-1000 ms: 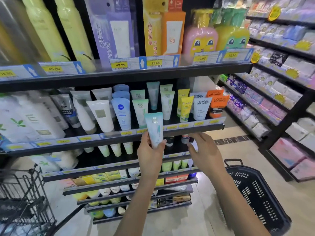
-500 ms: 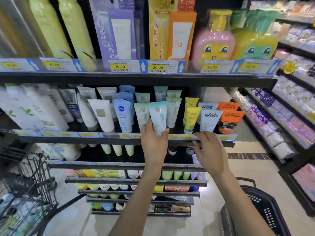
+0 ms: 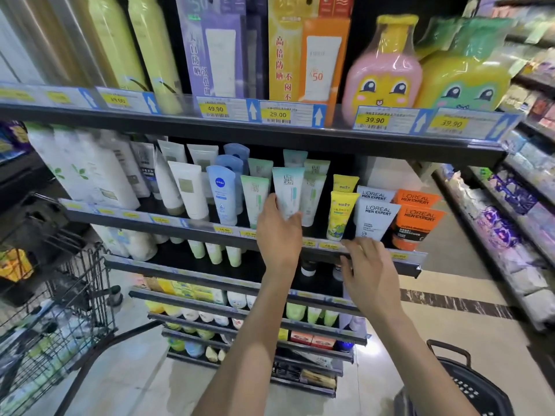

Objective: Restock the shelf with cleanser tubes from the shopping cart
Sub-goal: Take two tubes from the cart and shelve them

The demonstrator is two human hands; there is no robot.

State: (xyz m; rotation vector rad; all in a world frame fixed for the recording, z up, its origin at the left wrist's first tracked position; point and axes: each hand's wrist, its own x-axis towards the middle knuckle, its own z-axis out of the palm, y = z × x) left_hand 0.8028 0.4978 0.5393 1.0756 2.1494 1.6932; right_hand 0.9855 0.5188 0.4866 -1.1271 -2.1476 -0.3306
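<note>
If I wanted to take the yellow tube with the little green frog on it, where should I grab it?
Probably pinch the yellow tube across its wide upper body, coming straight in from the front. It stands cap-down at the front of its row, and the shelf's price rail hides the cap. A white L'Oreal tube stands close beside it, so use fingertips.

Open gap above the tube row (image 3: pixel 312 190), capped by upper shelf (image 3: pixel 270 136).
</note>
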